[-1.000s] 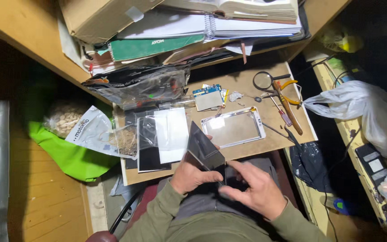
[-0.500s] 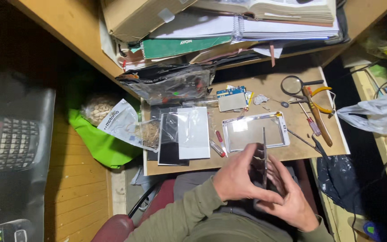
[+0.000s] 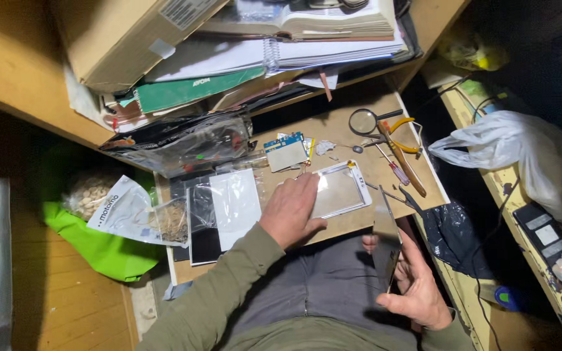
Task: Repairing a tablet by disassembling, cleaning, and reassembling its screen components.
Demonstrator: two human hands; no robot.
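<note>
My left hand (image 3: 292, 209) lies flat on the small wooden board (image 3: 333, 140), with its fingers on the left edge of a white-framed screen panel (image 3: 341, 190). My right hand (image 3: 417, 286) is over my lap, by the board's front right corner. It holds a thin dark glass panel (image 3: 385, 239) upright by its edge. A small blue circuit board (image 3: 285, 151) sits just beyond the white frame. White and black rectangular sheets (image 3: 236, 201) in clear sleeves lie to the left of my left hand.
A magnifying glass (image 3: 363, 121), yellow-handled pliers (image 3: 399, 133) and screwdrivers (image 3: 391, 166) lie at the board's right. Books and a cardboard box (image 3: 131, 36) are stacked behind. A clear plastic bag (image 3: 183, 146), a green bag (image 3: 99, 250) and a white plastic bag (image 3: 521, 153) flank the board.
My left hand let go of the dark panel and moved forward onto the white frame. My right hand kept the panel and shifted right.
</note>
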